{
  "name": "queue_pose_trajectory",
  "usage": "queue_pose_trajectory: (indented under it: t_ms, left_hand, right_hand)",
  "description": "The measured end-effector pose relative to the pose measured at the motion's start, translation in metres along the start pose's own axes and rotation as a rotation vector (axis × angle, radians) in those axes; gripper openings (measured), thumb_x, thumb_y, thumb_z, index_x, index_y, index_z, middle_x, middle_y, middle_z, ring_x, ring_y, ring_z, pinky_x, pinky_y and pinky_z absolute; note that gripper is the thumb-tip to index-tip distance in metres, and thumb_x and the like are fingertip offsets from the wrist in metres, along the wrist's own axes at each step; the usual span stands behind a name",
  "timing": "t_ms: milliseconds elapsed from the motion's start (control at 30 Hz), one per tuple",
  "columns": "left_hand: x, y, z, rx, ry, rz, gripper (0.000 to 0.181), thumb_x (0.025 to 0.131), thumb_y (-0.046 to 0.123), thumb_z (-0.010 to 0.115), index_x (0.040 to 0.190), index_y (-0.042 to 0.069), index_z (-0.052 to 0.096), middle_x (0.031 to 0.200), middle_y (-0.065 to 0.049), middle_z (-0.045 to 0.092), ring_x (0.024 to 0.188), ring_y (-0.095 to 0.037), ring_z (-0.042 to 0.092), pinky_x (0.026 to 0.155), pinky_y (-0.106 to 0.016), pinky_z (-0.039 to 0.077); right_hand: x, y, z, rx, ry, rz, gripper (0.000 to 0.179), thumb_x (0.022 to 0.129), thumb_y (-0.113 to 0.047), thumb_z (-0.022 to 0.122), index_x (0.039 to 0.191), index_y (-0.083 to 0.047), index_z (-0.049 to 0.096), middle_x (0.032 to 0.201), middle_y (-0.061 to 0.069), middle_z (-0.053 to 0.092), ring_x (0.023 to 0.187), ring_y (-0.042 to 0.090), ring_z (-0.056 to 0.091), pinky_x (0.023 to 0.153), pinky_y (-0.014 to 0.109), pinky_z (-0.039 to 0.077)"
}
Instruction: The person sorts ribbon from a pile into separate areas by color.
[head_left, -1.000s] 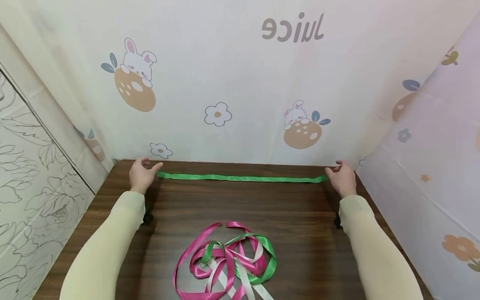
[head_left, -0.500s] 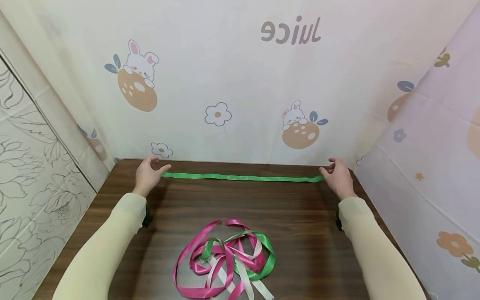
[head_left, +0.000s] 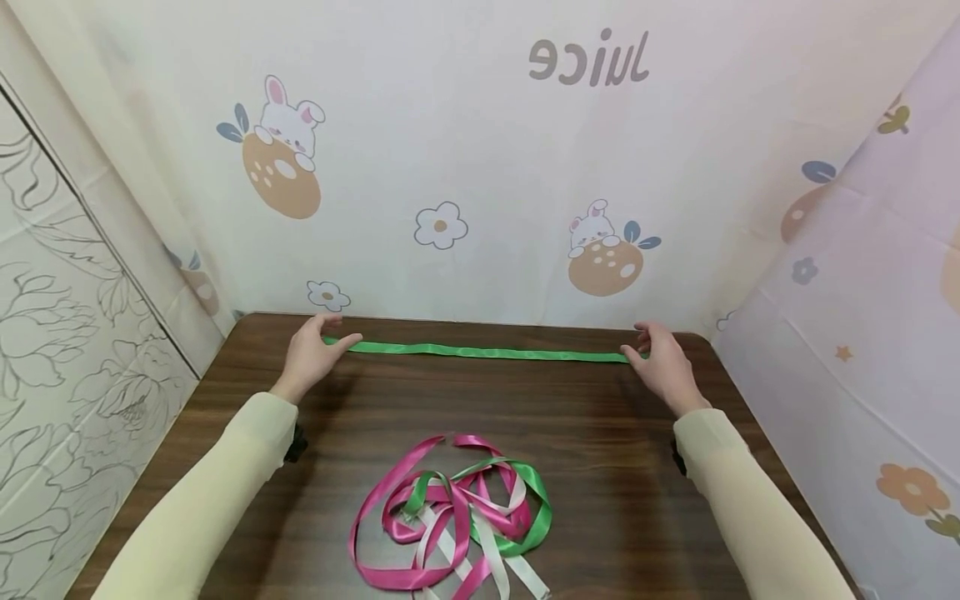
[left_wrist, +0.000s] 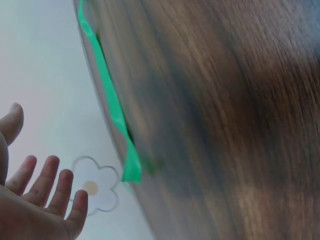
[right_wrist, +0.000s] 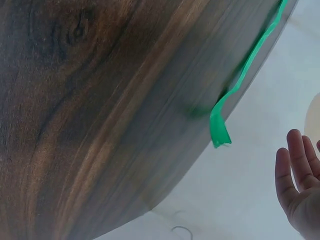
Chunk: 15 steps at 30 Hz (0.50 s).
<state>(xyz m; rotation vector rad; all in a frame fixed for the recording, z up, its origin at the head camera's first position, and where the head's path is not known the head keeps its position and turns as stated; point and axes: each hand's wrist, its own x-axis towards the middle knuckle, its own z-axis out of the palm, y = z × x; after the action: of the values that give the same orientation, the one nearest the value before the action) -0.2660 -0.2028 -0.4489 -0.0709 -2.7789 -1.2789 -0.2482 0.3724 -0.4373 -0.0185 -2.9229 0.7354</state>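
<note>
A narrow green ribbon [head_left: 487, 352] stretches left to right along the far side of the brown wooden table [head_left: 600, 433]. Near its left end is my left hand [head_left: 311, 357], thumb and fingers spread apart; the left wrist view shows the ribbon's loose end [left_wrist: 131, 170] apart from the fingers. By the other end, my right hand [head_left: 663, 362] holds nothing. In the right wrist view that end of the ribbon [right_wrist: 218, 127] lies free, away from the extended fingers. Both palms appear bare in the wrist views.
Closer to me lies a loose tangle of pink ribbon [head_left: 408, 578], green ribbon [head_left: 542, 500] and white ribbon [head_left: 491, 554]. A printed cloth [head_left: 480, 150] hangs right behind the table's far edge, with more cloth at both sides.
Both hands have moved inward toward each other over the ribbon's ends, the thumbs spreading from the fingers. The straight green ribbon stays in place, as does the tangle.
</note>
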Motion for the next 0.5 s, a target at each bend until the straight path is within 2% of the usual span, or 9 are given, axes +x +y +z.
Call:
queue_pose_trajectory:
  t_ms: [333, 500]
  left_hand:
    - [-0.012, 0.023, 0.009, 0.017, -0.030, 0.102, 0.060, 0.096, 0.036, 0.073, 0.143, 0.004, 0.054, 0.147, -0.020, 0.056, 0.141, -0.039, 0.048, 0.116, -0.057, 0.040]
    - [-0.021, 0.037, 0.017, 0.006, -0.041, 0.162, 0.056, 0.095, 0.031, 0.076, 0.140, 0.004, 0.057, 0.144, -0.018, 0.058, 0.140, -0.039, 0.049, 0.115, -0.057, 0.041]
  right_hand:
    - [-0.014, -0.016, 0.001, -0.008, -0.004, -0.075, 0.055, 0.105, -0.027, 0.060, 0.150, 0.000, 0.043, 0.133, 0.025, 0.055, 0.119, 0.042, 0.059, 0.089, 0.059, 0.051]
    - [-0.025, -0.028, 0.005, -0.006, 0.021, -0.145, 0.051, 0.102, -0.023, 0.064, 0.146, 0.000, 0.048, 0.127, 0.022, 0.057, 0.113, 0.039, 0.063, 0.088, 0.057, 0.054]
